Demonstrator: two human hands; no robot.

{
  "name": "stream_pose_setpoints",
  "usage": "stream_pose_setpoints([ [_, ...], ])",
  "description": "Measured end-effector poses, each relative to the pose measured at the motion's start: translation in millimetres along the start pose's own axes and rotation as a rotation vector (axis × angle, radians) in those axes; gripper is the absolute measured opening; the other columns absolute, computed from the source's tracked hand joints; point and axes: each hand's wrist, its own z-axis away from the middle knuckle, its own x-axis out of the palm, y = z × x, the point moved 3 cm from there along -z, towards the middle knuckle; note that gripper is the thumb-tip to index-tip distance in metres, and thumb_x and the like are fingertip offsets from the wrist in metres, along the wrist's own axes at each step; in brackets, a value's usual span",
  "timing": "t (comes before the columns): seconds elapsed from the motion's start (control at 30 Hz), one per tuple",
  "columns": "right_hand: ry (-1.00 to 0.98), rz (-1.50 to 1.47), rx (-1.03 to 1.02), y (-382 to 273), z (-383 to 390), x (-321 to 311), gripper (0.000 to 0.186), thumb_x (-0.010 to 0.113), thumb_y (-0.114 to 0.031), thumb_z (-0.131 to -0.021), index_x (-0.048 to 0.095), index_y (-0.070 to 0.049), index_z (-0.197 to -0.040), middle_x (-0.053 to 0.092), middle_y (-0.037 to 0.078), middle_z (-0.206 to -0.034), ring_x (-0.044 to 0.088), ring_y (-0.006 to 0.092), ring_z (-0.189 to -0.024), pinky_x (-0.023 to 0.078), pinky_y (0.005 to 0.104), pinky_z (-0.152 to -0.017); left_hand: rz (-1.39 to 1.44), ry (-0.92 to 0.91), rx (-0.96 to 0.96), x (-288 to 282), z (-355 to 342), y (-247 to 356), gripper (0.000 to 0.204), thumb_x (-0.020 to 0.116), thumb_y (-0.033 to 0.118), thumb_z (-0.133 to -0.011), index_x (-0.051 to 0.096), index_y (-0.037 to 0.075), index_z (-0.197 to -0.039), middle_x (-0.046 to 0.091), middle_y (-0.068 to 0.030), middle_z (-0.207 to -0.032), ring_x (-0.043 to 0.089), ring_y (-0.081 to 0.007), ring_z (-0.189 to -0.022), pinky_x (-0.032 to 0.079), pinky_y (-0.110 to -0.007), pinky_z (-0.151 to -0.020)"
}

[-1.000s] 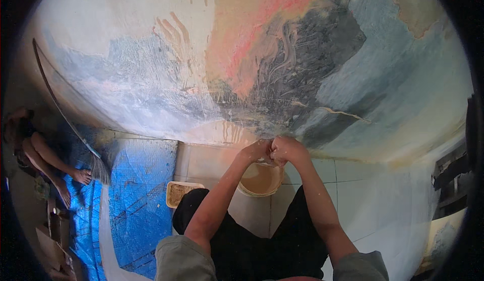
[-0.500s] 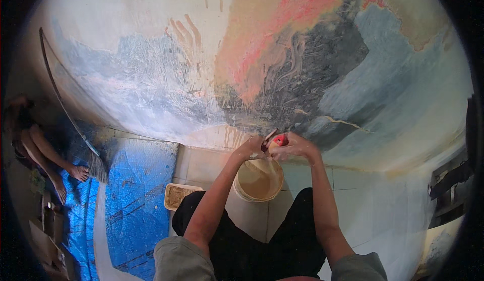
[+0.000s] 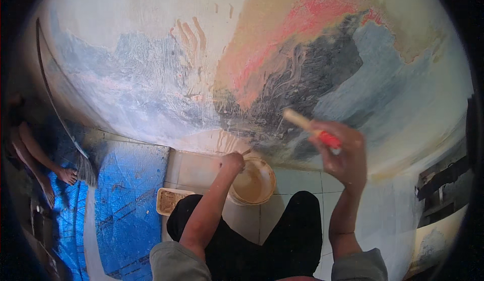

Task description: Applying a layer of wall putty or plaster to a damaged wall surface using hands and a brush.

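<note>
My right hand (image 3: pixel 345 150) is raised in front of the wall, fingers wrapped round a paintbrush-like tool (image 3: pixel 298 119). This tool has a red handle part and a long cream-coloured end that points up and left, slightly blurred. Low at the left side of a round bucket (image 3: pixel 274 182), my left hand (image 3: pixel 233 163) is closed. A thin edge shows by its fingers, too small to name. Pale beige liquid (image 3: pixel 252 182) lies inside the bucket, standing between my knees. Before me the wall (image 3: pixel 322 59) carries grey, pink and beige patches, with brown drips.
A small rectangular tub (image 3: pixel 160 200) of beige material sits beside my left knee. Farther left, a blue sheet (image 3: pixel 132 200) covers the floor. A broom (image 3: pixel 85 170) leans on the wall there, near another person's bare legs (image 3: pixel 35 152). Dark slatted wood (image 3: pixel 443 188) stands at right.
My hands were together over the bucket and have parted. The right one rose up and right with the red-handled tool; the left dropped to the bucket's left side.
</note>
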Motion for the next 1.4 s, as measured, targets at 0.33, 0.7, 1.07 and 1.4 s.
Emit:
stream_pose_setpoints([
  [0.33,0.554,0.221,-0.478,-27,-55,42,0.022,0.065,-0.002,-0.079,0.063,0.006,-0.1,0.065,0.017,-0.103,0.064,0.0308,-0.097,0.053,0.0364,-0.083,0.122,0.199,0.756,3,50,132,0.035,0.064,0.016,-0.068,0.052,-0.001,-0.096,0.062,-0.0163,-0.088,0.064,-0.0304,-0.084,0.052,-0.042,-0.069],
  [0.7,0.34,0.282,-0.389,-32,-12,108,0.023,0.065,-0.005,-0.079,0.063,0.004,-0.101,0.064,0.016,-0.104,0.064,0.0302,-0.097,0.055,0.035,-0.08,0.083,0.169,0.743,21,38,133,0.052,0.068,0.015,-0.063,0.048,-0.004,-0.107,0.061,-0.0175,-0.095,0.065,-0.031,-0.087,0.053,-0.042,-0.067],
  [1.07,-0.004,-0.075,0.005,-27,25,144,0.038,0.065,0.0,-0.067,0.06,-0.005,-0.104,0.064,0.012,-0.1,0.064,0.0297,-0.09,0.053,0.037,-0.074,0.083,0.038,0.688,39,35,137,0.057,0.07,0.017,-0.064,0.047,-0.005,-0.111,0.062,-0.0166,-0.096,0.065,-0.0301,-0.089,0.053,-0.042,-0.068],
  [1.4,0.419,0.085,-0.375,-53,-83,59,0.036,0.059,0.002,-0.065,0.059,-0.01,-0.099,0.064,0.006,-0.08,0.064,0.0264,-0.067,0.051,0.0355,-0.057,0.048,-0.04,0.659,24,65,139,0.065,0.075,0.022,-0.063,0.046,-0.003,-0.116,0.063,-0.0146,-0.1,0.065,-0.0296,-0.093,0.054,-0.044,-0.071],
])
